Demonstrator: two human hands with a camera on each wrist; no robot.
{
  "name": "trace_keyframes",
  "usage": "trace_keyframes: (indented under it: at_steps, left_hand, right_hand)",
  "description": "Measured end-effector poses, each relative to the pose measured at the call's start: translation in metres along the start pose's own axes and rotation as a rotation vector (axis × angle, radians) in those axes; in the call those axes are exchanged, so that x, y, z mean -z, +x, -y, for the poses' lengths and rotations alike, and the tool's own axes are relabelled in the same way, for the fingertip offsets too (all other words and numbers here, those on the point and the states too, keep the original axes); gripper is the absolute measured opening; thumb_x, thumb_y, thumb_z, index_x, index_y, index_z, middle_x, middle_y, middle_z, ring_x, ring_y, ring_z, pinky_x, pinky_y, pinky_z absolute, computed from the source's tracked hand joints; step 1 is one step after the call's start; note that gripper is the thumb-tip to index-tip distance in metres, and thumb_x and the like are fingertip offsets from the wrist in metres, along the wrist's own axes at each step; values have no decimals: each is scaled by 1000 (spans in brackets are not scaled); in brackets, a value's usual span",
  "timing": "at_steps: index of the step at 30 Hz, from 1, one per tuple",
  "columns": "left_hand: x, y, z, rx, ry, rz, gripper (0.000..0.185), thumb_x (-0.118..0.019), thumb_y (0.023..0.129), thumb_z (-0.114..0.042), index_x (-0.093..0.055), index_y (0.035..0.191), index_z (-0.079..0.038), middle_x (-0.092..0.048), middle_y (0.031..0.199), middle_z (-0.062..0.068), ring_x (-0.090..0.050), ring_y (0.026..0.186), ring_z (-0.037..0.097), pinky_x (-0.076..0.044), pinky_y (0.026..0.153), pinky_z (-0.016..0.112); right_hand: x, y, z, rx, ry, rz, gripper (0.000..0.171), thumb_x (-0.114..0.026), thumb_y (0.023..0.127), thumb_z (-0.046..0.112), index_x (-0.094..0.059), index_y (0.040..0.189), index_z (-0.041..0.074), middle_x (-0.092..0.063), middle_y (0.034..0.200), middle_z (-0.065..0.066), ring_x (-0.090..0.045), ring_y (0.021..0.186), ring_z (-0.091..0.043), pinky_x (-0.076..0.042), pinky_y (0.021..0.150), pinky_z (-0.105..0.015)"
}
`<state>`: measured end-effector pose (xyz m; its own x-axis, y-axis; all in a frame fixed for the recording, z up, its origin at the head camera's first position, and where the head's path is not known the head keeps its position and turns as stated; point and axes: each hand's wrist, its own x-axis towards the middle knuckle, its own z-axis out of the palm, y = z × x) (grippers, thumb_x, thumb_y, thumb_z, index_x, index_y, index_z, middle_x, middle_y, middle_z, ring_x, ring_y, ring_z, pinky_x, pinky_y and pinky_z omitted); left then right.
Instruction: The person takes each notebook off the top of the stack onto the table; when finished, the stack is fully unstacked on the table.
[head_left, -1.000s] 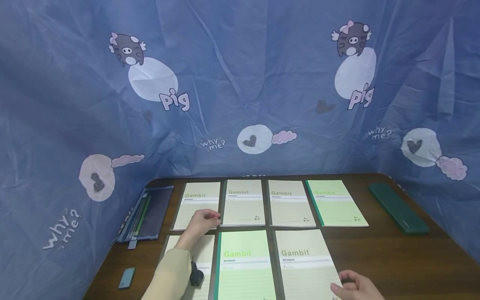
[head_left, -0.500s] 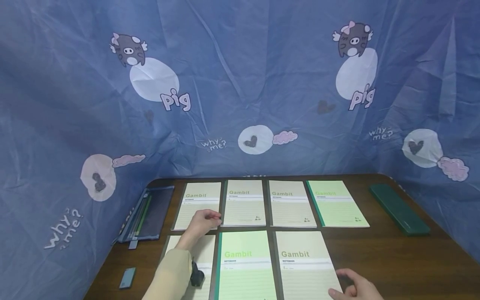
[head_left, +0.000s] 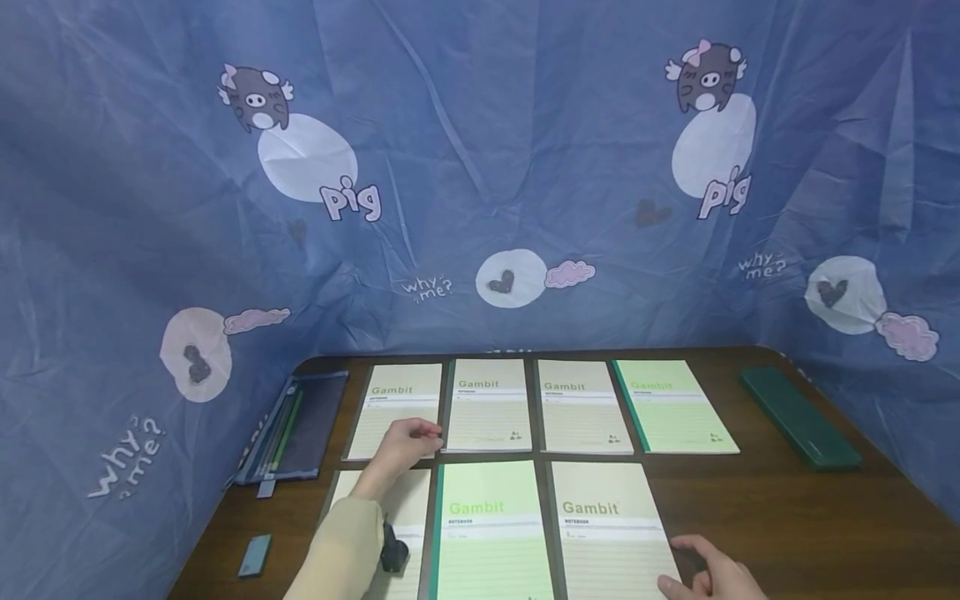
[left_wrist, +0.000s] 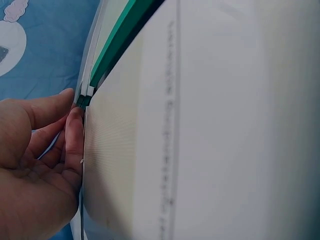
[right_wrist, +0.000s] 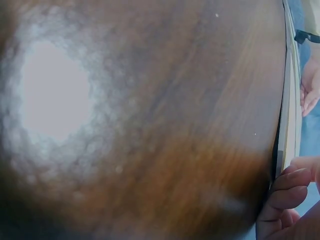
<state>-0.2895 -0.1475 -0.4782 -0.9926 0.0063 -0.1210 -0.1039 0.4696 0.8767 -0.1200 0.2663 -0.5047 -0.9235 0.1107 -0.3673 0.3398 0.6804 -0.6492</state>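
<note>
Several Gambit notebooks, beige and light green, lie in two rows on a dark wooden table. My left hand rests on the near right corner of the far-left beige notebook. In the left wrist view its fingertips touch a beige notebook's edge, beside a green spine. My right hand sits at the right edge of the near-right beige notebook, one finger reaching to that edge. Its loosely curled fingers touch the notebook's edge in the right wrist view.
A blue pencil case lies at the table's left edge, with a small blue block nearer me. A dark green case lies at the right. Blue printed cloth walls the table in behind and at both sides.
The right hand slid slightly lower and right along the near-right notebook's edge and stretched a finger out. The left hand has stayed put.
</note>
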Motion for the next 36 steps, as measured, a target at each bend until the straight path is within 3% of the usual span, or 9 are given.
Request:
trace_keyframes:
  at_steps: [9, 16, 21, 27, 36]
  left_hand:
    - [1, 1, 1, -6, -1, 5, 22, -72, 88, -9, -70, 108, -1, -68, 94, 5, -63, 90, 21, -52, 85, 42]
    - [0, 1, 2, -5, 2, 7, 22, -71, 89, -9, -70, 109, -1, -68, 94, 5, -63, 90, 21, -53, 85, 41]
    - [0, 0, 2, -8, 6, 5, 22, -71, 88, -8, -70, 109, 0, -68, 94, 5, -63, 90, 21, -53, 84, 41]
    - [0, -1, 3, -11, 3, 10, 22, -71, 88, -8, -70, 109, 0, -68, 95, 5, -63, 90, 21, -53, 84, 41]
    - [0, 2, 3, -19, 5, 3, 22, -71, 88, -7, -70, 109, 0, -68, 95, 5, -63, 90, 21, -53, 84, 41]
  right_hand:
    - [7, -2, 10, -3, 13, -21, 71, -78, 83, 43, -49, 128, -4, -57, 63, -6, -54, 55, -18, -41, 55, -30]
    - [18, 6, 33, 103, -3, -138, 56, -75, 86, 43, -58, 117, -1, -50, 60, -3, -43, 53, -16, -33, 51, -28]
    - [20, 18, 53, 189, 1, -198, 40, -73, 89, 34, -62, 109, 1, -51, 61, -3, -47, 48, -16, -36, 46, -26]
    - [25, 37, 80, 250, 60, -192, 33, -73, 91, 33, -67, 99, 1, -59, 62, -4, -53, 45, -16, -44, 43, -28]
    - [28, 71, 117, 268, 116, -126, 41, -71, 92, 36, -67, 103, -3, -67, 75, -10, -61, 55, -19, -52, 53, -31]
